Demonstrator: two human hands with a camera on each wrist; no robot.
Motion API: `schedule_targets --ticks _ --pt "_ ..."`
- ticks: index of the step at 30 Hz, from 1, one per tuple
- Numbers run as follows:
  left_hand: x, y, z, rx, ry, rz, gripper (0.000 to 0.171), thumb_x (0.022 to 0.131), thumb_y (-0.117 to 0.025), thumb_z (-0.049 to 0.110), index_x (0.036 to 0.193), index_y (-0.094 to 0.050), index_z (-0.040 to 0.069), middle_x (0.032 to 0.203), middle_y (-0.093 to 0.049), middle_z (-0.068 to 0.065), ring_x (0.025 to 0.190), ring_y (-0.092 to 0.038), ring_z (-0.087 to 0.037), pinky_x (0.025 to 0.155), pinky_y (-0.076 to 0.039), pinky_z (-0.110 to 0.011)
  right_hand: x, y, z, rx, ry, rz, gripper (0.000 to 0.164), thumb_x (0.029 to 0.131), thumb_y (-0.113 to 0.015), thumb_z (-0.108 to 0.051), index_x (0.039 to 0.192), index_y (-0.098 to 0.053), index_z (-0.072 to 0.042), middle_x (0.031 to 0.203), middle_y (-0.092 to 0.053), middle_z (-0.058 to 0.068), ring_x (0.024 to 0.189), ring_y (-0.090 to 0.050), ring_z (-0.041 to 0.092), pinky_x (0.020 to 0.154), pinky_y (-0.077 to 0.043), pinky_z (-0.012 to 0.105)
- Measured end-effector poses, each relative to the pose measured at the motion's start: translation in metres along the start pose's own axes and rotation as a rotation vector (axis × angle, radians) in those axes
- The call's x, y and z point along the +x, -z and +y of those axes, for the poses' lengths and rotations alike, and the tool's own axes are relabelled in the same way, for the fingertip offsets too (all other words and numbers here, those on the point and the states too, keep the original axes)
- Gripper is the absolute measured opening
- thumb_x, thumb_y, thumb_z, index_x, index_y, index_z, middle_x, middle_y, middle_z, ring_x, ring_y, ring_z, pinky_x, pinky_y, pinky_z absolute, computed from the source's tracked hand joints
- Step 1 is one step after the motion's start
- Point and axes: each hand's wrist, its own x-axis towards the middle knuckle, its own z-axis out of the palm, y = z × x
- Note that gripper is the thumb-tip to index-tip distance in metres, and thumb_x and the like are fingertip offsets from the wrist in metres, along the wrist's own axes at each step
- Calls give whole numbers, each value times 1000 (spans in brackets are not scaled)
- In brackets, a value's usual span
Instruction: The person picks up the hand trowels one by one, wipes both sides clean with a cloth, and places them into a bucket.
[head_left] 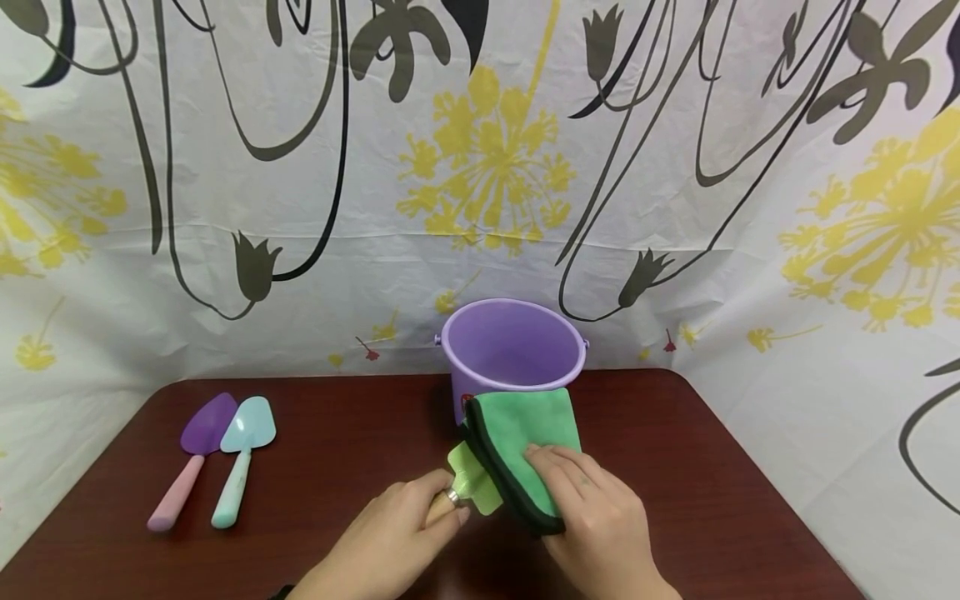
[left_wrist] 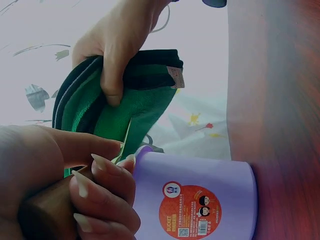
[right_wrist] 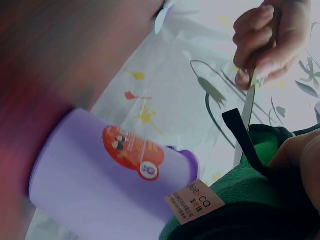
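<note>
Work on the lime-green trowel [head_left: 467,473] looks partway done: the left hand [head_left: 386,537] grips its wooden handle over the table's [head_left: 360,450] near side, while the right hand [head_left: 603,512] pinches a folded green cloth [head_left: 536,417] that overlaps part of the blade. Wiping seems under way and unfinished. By the left edge lie a purple trowel [head_left: 208,425] and a mint trowel [head_left: 248,427]; whether they are wiped cannot be told. A lilac bucket [head_left: 513,346] stands at the far edge.
</note>
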Motion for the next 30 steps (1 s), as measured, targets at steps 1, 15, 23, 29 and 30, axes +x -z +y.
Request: schedule_targets --ticks 1,15,23,29,30 --pt "0 0 0 -4 0 -5 15 96 -64 36 87 -56 25 58 -39 13 51 -40 -1 50 -38 -23 0 1 1 -2 -16 -4 32 95 -47 -13 106 -76 -5 92 -77 6 83 -72 20 72 -56 33" --pt "-2 2 1 -29 -24 -19 16 97 -62 37 88 -56 25 60 -40 13 52 -40 1 51 -39 -22 3 0 3 46 -8 70 29 96 -50 -13 104 -76 -2 92 -77 9 83 -73 25 79 -56 31" --pt "-1 -2 1 8 -4 -16 15 95 -64 33 85 -56 25 60 -43 13 54 -43 -1 53 -40 -24 -2 -7 -5 79 98 25 29 95 -49 -11 103 -75 -1 97 -77 11 90 -73 25 89 -54 38" --pt "0 -5 -1 80 -14 -3 23 90 -65 23 73 -50 25 57 -36 15 57 -39 0 55 -37 -24 -9 -12 -16 103 117 -13 33 92 -46 -11 104 -75 -4 97 -78 8 90 -73 22 87 -53 41" --pt "0 -5 -1 90 -15 -2 26 90 -66 23 71 -49 25 56 -35 15 56 -38 0 54 -37 -24 -10 -13 -17 113 109 -14 33 92 -45 -12 104 -75 -4 97 -78 8 90 -73 22 87 -53 41"
